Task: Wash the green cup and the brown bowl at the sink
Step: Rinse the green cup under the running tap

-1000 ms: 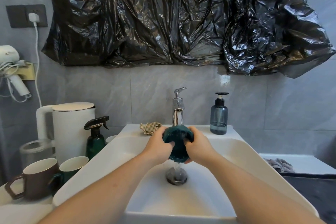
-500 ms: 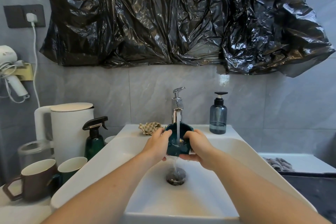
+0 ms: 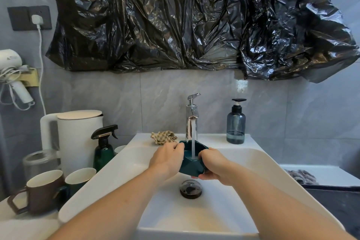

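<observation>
**Two-Handed Grip on a Wet Glazed Dish Under the Tap**

Both hands clamp the dark green dish [image 3: 191,167] from opposite sides, above the basin of the white sink [image 3: 253,161]. My left hand [image 3: 167,159] wraps the left wall, thumb hooked over the rim. My right hand [image 3: 211,163] cups the right wall and the underside, fingers curled beneath. Neither hand is spread; each presses onto the dish.

Location: the dish sits mouth-up directly under the chrome tap [image 3: 191,117]. The water stream [image 3: 193,142] falls into its interior, above the drain plug [image 3: 190,189].

Handling, as I judge it:
- Material appears to be glazed ceramic: rigid, moderately heavy, breakable if dropped onto the sink.
- Wet glaze is slippery. Hold by rim and base together, not by the smooth wall alone.
- Filling water adds weight; tip gradually.

Whether this dish is the task's cup I cannot confirm; its shape is low and faceted.

Remaining items: a green cup [image 3: 78,178] and a brown mug [image 3: 41,191] stand on the counter left of the sink, touching or nearly so. Each has a handle, the surest place to take hold. No brown bowl is identifiable.
</observation>
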`<state>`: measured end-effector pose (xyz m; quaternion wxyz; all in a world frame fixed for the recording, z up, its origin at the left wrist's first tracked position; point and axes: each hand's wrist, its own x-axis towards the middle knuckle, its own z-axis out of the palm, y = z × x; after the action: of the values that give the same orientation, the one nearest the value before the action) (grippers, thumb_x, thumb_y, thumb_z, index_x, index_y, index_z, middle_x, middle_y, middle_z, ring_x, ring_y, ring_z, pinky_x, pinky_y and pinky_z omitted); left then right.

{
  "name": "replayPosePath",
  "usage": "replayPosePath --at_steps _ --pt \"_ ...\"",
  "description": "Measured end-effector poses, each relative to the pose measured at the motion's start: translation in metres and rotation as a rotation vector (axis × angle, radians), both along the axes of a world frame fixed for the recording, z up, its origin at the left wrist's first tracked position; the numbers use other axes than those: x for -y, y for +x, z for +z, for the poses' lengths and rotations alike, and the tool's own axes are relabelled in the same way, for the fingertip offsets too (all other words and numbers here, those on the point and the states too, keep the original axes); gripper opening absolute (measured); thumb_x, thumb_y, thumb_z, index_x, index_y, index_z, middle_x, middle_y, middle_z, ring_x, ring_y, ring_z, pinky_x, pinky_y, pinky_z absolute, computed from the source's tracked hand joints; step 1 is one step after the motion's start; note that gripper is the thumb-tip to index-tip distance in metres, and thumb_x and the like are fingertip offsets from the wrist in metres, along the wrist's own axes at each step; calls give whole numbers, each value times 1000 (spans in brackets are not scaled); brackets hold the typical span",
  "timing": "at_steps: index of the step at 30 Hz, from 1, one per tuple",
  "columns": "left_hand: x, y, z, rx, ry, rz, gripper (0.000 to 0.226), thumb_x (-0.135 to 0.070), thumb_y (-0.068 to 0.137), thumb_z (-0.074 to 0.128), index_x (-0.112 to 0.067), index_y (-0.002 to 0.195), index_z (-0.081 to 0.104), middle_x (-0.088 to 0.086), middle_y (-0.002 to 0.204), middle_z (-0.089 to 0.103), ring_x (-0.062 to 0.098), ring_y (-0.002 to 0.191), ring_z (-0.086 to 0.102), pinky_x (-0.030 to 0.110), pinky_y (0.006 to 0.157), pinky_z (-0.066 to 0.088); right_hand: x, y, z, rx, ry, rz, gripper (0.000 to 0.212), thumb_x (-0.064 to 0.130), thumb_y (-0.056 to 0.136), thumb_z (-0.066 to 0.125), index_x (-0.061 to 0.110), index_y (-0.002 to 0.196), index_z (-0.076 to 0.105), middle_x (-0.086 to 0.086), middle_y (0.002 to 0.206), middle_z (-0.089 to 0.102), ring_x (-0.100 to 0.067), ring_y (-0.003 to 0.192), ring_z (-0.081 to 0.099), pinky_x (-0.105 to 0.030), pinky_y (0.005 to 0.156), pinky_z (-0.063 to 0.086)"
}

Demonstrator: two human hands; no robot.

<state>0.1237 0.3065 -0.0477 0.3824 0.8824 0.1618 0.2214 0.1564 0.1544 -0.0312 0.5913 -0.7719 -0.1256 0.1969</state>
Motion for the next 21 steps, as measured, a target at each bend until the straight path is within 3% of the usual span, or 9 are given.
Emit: replayPosePath --at_steps 5,8,13,18,21 --pt "-3 8 -4 -29 14 50 47 -45 101 35 -14 93 70 7 92 70 28 94 65 40 83 51 0 -1 0 20 -7 36 32 18 101 46 25 131 42 -15 116 68 -30 97 74 -23 51 55" --pt "-6 12 -5 -54 -2 83 45 -46 103 34 -17 97 68 7 98 68 26 96 63 38 81 47 -2 0 -1 27 14 47 48 25 98 58 28 140 35 -15 119 66 -30 98 73 -23 51 55" --pt "-9 15 -6 -102 -26 126 47 -44 104 31 -15 108 68 10 108 68 28 99 62 37 81 45 -6 6 -4 104 15 22 66 36 93 64 34 148 27 -10 111 69 -21 83 72 -25 56 55" --pt "-4 13 -8 -97 -111 16 53 -50 105 28 -19 93 69 7 79 73 20 78 64 33 69 48 -6 14 -5 135 52 -34 37 37 104 47 32 140 43 -9 107 69 -21 86 67 -26 62 55" --pt "-2 10 -8 -101 -89 -38 59 -52 104 26 -17 96 73 6 75 75 21 83 67 34 74 48 -5 17 -5 138 53 -48 29 33 106 42 29 133 50 -10 105 69 -21 82 66 -28 62 54"
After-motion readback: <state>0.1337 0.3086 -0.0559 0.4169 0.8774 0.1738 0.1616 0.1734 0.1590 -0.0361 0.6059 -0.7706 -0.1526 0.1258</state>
